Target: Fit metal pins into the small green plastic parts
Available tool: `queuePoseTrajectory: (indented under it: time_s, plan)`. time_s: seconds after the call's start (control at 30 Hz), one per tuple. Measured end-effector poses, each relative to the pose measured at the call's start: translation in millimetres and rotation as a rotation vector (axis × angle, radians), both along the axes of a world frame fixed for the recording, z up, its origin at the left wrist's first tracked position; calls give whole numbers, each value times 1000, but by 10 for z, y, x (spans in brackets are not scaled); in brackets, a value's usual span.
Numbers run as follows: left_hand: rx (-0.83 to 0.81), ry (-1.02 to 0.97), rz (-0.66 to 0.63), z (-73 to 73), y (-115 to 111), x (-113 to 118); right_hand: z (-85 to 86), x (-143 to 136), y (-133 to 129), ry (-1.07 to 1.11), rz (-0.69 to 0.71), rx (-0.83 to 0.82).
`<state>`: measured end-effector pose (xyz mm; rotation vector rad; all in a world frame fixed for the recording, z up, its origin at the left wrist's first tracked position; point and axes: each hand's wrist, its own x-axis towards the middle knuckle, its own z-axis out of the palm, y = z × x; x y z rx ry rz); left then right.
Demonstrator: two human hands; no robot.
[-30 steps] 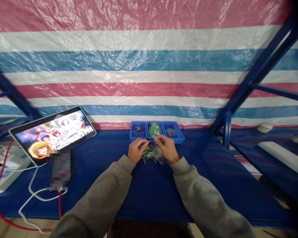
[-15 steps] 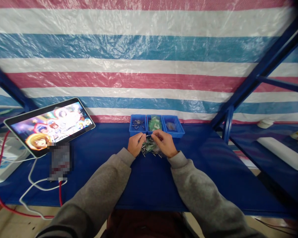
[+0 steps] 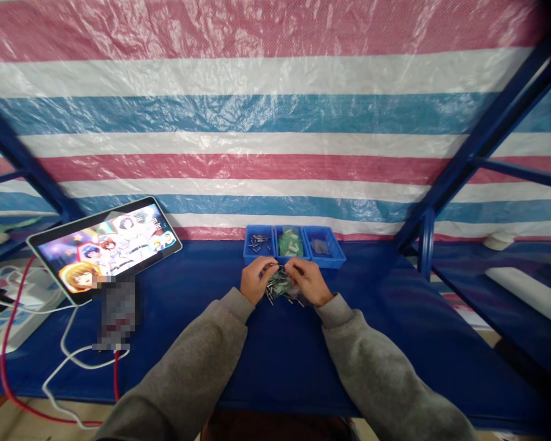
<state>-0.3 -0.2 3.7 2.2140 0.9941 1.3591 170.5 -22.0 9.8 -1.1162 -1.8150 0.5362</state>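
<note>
My left hand (image 3: 258, 278) and my right hand (image 3: 310, 280) meet over the middle of the table, fingers pinched. Between their fingertips is a small thin metal rod (image 3: 280, 266), dark and silver, mostly covered by the fingers. Just beneath lies a pile of similar metal rods (image 3: 282, 295) with green and clear plastic bags (image 3: 281, 284) among them. Behind my hands stand three blue bins side by side. Loose rods lie in the left bin (image 3: 259, 229), green packets in the middle bin (image 3: 292, 228), and a small clear bag in the right bin (image 3: 333, 264).
A tablet (image 3: 114, 245) with a lit screen leans at the left, a blurred-out object (image 3: 119, 312) before it. White and red cables (image 3: 9, 361) run past a power strip (image 3: 9, 324). Blue frame posts (image 3: 468, 147) and a striped tarp (image 3: 257, 79) border the table.
The camera view has tilted up, so everything sits lower in the picture. Both hands stay pinched together over the pile, with the rod less visible between the fingers.
</note>
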Motion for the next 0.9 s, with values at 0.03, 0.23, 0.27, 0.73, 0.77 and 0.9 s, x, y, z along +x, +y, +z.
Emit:
queuePoseTrajectory:
  time_s: [0.03,0.23,0.27,0.73,0.77,0.9]
  plan:
    - [1,-4,2,0,1,-2,-2,-3,1,11,-1,-7]
    - [34,40,16,6,-3,-12,9,-26,1,46,-17,-25]
    - [38,55,24,7,-5,-13,10,-30,1,56,-22,-21]
    - [0,35,65,2,-33,-19,43,-44,-16,-16,-57,59]
    - [3,19,56,4,-32,-17,47,-43,-15,-24,-66,61]
    - [27,22,32,0,-24,-15,54,-46,-16,-36,-81,65]
